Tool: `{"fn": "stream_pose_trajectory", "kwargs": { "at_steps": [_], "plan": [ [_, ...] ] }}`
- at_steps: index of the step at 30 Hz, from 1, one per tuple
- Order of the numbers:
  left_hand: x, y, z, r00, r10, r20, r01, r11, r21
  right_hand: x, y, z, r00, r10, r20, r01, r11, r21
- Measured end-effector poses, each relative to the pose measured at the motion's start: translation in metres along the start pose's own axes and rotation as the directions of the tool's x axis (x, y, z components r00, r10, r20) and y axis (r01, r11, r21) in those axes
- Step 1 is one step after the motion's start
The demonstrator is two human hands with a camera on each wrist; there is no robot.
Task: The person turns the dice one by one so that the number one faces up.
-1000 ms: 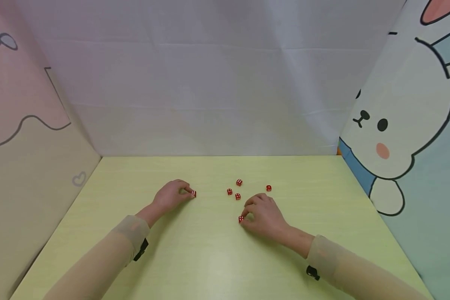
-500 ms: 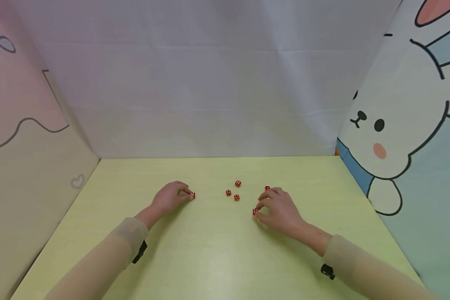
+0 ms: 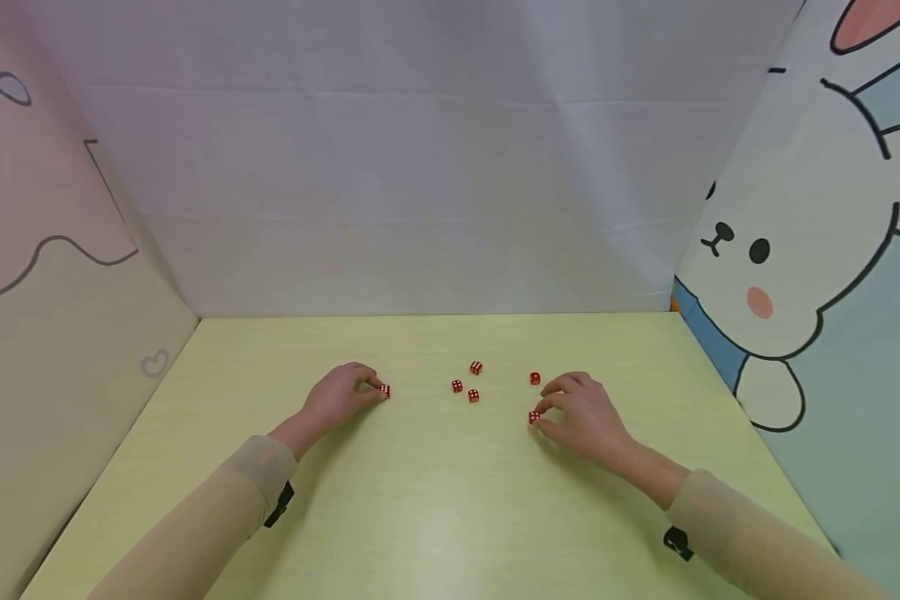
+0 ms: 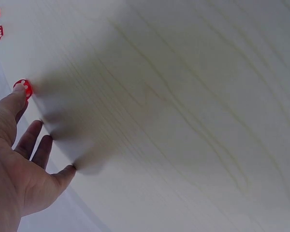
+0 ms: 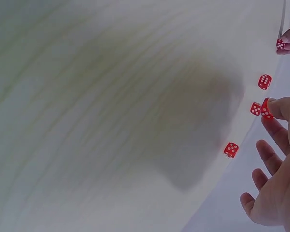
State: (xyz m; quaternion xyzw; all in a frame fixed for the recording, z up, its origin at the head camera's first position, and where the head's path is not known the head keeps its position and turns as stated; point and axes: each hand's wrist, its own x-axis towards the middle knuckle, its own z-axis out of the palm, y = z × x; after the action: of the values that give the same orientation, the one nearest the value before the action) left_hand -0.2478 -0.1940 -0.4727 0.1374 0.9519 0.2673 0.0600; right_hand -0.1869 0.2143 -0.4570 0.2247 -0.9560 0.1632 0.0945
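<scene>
On the left of the table, my left hand (image 3: 339, 395) pinches a red die (image 4: 24, 89) with white pips between thumb and forefinger, its other fingers spread with their tips at the tabletop. My right hand (image 3: 583, 421) pinches another red die (image 5: 266, 108) the same way, its remaining fingers loosely bent. Just behind that held die in the head view lies a single red die (image 3: 535, 378). Between the hands sit three more loose dice: a far one (image 3: 476, 367), a left one (image 3: 457, 386) and a near one (image 3: 473, 396).
The pale yellow wooden table (image 3: 420, 500) ends at a white cloth backdrop (image 3: 420, 192). Cartoon-printed panels stand at both sides, with a rabbit panel (image 3: 802, 250) on the right and a pink-and-cream panel (image 3: 52, 350) on the left.
My right hand has moved right and slightly away from me, carrying its die from near the middle group toward the lone die. The left hand holds its place.
</scene>
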Motion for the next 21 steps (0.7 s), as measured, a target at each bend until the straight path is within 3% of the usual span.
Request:
{"fn": "stream_pose_trajectory", "kwargs": {
  "at_steps": [21],
  "plan": [
    [-0.001,0.0,-0.001,1.0,0.022,-0.007,-0.022,1.0,0.004,-0.004,0.008,0.014,1.0,0.005,0.023,-0.004,1.0,-0.006]
  ]
}}
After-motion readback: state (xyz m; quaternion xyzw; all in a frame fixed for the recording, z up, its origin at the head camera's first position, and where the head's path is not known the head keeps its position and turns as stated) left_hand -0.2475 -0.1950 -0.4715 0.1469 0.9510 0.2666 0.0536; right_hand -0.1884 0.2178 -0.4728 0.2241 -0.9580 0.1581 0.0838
